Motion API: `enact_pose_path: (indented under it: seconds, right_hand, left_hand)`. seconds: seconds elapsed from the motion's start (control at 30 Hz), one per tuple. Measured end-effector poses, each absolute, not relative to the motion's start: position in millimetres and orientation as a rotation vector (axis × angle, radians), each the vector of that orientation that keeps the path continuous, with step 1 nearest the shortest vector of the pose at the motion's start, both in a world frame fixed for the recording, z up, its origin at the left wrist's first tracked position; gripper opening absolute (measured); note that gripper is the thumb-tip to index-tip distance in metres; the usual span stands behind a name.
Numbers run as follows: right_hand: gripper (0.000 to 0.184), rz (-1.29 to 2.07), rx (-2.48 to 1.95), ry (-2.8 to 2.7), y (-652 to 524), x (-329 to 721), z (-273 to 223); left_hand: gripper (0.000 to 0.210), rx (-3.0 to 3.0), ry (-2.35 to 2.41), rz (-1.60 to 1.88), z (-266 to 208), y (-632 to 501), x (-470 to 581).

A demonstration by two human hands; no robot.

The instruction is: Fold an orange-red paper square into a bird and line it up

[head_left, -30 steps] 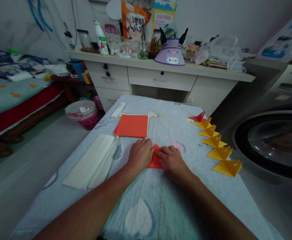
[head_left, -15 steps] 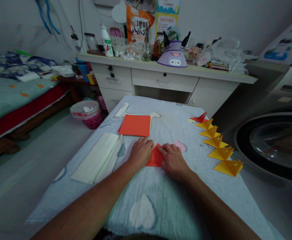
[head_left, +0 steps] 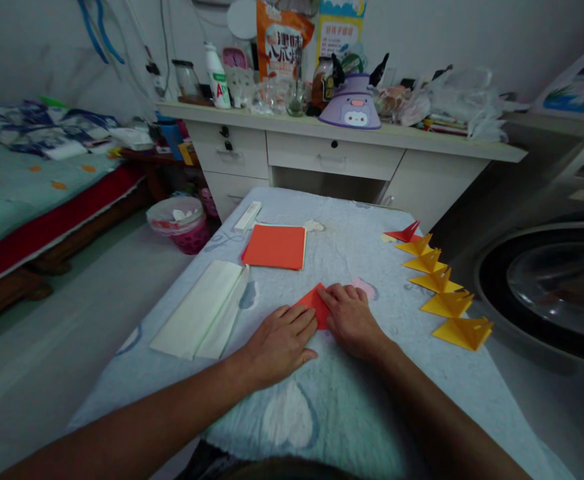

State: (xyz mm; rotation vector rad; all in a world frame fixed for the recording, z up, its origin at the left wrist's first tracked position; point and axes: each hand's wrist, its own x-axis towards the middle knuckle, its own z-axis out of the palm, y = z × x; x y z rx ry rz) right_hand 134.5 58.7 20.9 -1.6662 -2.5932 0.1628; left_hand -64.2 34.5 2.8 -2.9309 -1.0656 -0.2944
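Observation:
A folded orange-red sheet of origami paper [head_left: 319, 303] lies on the cloth-covered table, its pointed top showing between my hands. My left hand [head_left: 285, 341] rests flat over its lower left part, fingers stretched out and thumb apart. At the paper's right side, my right hand [head_left: 349, 313] has its fingers curled and pressed on the upper edge near the point. My right thumb is mostly hidden. Beyond them lies a stack of square orange-red paper [head_left: 275, 247]. On the right stand several folded yellow paper cranes [head_left: 447, 303] in a row, with a red paper crane [head_left: 405, 232] at the far end.
A folded pale sheet [head_left: 197, 310] lies left of my hands, and a small white box [head_left: 247, 217] sits near the far left corner. Behind the table is a cluttered white desk [head_left: 335, 143]. A washing machine [head_left: 547, 267] stands right; a pink bin [head_left: 182, 227] is on the floor left.
My left hand has slid down toward me and flattened across the paper's lower left. My right hand keeps pressing near the top point. The whole view has shifted slightly.

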Motion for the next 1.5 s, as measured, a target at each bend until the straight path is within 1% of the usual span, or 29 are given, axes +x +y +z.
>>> enact_pose_path:
  seconds: [0.07, 0.17, 0.47, 0.6, 0.7, 0.73, 0.83, 0.97, 1.03, 1.2, 1.33, 1.5]
  right_hand:
    - [0.051, 0.156, -1.675, -2.592, 57.7, 133.6, 22.3]
    - [0.051, 0.141, -1.686, -2.606, 56.0, 132.7, 24.5]
    - [0.053, 0.043, -1.699, -2.655, 57.0, 125.4, 23.4]
    - [0.048, 0.026, -1.723, -2.699, 59.7, 119.4, 29.1]
    - [0.038, 0.035, -1.738, -2.685, 60.1, 115.2, 34.5]
    - [0.039, 0.034, -1.745, -2.672, 59.8, 113.5, 35.5]
    - [0.056, 0.009, -1.791, -2.627, 57.5, 107.2, 35.0]
    - [0.065, -0.066, -1.867, -2.558, 53.9, 98.5, 30.3]
    - [0.066, -0.085, -1.884, -2.532, 52.1, 95.8, 28.5]
    - [0.063, -0.071, -1.888, -2.496, 47.4, 97.9, 27.4]
    - [0.06, -0.022, -1.846, -2.49, 43.7, 106.8, 27.4]
    - [0.059, 0.047, -1.804, -2.502, 40.1, 123.4, 22.4]
  left_hand:
    - [0.051, -2.937, -1.042, -0.282, 0.9, 34.3, -75.3]
    - [0.052, -2.919, -1.056, -0.246, 0.4, 33.3, -92.4]
    - [0.05, -2.799, -1.128, -0.137, 5.9, 17.2, -125.6]
    - [0.047, -2.782, -1.161, -0.132, 8.3, 14.5, -131.9]
    - [0.045, -2.787, -1.236, -0.14, 16.8, 14.7, -133.8]
    - [0.045, -2.774, -1.299, -0.147, 20.8, 15.0, -132.8]
    - [0.043, -2.701, -1.44, -0.248, 31.1, 16.8, -122.3]
    - [0.022, -2.788, -1.32, -0.341, 28.2, 19.7, -96.8]
    - [0.024, -2.849, -1.259, -0.339, 20.3, 20.1, -87.0]
    - [0.03, -2.858, -1.321, -0.302, 4.1, 17.3, -83.5]
    - [0.026, -2.867, -1.273, -0.236, 3.6, 13.9, -86.6]
    - [0.026, -2.808, -1.295, -0.226, 4.0, 9.1, -89.2]
